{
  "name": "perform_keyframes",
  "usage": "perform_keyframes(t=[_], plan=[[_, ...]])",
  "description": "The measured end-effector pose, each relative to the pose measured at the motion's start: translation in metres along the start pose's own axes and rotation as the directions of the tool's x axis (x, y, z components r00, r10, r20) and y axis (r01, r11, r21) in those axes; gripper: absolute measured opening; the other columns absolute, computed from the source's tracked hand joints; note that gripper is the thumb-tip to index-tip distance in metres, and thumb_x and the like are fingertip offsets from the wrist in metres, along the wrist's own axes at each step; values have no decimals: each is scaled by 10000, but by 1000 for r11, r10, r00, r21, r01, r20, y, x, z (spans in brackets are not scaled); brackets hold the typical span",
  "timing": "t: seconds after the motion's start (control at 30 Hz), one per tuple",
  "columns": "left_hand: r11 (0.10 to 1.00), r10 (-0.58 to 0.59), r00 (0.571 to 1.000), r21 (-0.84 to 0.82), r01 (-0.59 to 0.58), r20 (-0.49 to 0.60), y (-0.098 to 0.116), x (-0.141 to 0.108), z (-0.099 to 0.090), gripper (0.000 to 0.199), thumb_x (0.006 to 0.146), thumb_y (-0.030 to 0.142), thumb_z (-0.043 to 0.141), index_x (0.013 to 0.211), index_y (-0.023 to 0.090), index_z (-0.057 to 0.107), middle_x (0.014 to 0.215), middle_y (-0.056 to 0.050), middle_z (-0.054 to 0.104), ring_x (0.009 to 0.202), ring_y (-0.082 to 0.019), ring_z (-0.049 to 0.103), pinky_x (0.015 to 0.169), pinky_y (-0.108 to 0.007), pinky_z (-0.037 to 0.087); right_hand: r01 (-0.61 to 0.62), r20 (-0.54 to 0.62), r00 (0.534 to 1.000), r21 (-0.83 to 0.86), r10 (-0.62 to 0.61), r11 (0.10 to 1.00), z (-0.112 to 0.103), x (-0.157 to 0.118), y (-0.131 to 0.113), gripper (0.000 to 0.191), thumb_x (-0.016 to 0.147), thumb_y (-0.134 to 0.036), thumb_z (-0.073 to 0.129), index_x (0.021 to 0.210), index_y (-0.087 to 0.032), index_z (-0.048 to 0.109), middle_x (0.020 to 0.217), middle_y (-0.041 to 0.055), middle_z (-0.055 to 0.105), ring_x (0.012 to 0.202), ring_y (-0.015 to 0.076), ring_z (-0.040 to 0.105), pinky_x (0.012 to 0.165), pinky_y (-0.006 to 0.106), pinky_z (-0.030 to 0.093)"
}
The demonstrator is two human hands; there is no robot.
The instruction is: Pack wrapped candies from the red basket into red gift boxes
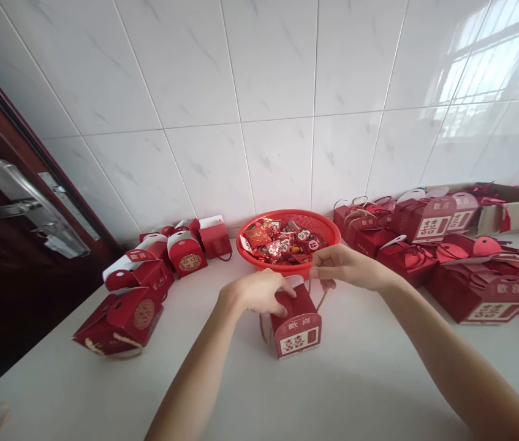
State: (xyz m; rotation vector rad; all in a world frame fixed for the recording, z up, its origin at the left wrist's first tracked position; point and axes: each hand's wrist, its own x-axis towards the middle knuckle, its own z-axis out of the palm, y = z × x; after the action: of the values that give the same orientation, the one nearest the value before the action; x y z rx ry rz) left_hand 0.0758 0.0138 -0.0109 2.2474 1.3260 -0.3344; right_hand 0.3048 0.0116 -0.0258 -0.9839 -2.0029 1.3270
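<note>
A red gift box (299,318) with a white label and a scalloped front flap stands upright on the table in front of me. My left hand (259,293) is closed over its top, fingers and thumb pressing on the lid flaps. At the box's far right side, my right hand (344,266) pinches the thin twisted rope handle (322,300) and holds it up in a loop. Another stretch of rope hangs by the left side. Just behind the box is a red plastic basket (333,236) with many wrapped candies (282,242).
Several red boxes (149,312) stand on the left of the white table (241,392). More boxes (484,288) are piled on the right, before an open cardboard box (516,211). A tiled wall (277,73) rises behind, and a dark door with a metal handle (34,208) is at left.
</note>
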Motion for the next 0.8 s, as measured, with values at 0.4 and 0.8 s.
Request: perform_keyframes(t=[0.4, 0.8], plan=[[961, 269, 963, -74, -267, 12, -15, 3, -3, 877, 669, 199, 708, 1486, 371, 440, 1315, -21, 659, 1036, -249, 656, 785, -273, 508, 54, 17, 998, -79, -53, 995, -4, -7, -8, 381, 868, -536, 648, 799, -161, 659, 720, 27, 649, 687, 154, 610, 696, 310, 525], [980, 199, 978, 9, -199, -60, 4, 14, 8, 1029, 655, 42, 571, 1565, 410, 259, 1412, -55, 562, 1135, -294, 607, 723, -288, 480, 58, -30, 997, -209, -66, 976, -6, -8, -8, 359, 885, -507, 623, 818, -157, 663, 715, 30, 663, 650, 150, 605, 614, 287, 484]])
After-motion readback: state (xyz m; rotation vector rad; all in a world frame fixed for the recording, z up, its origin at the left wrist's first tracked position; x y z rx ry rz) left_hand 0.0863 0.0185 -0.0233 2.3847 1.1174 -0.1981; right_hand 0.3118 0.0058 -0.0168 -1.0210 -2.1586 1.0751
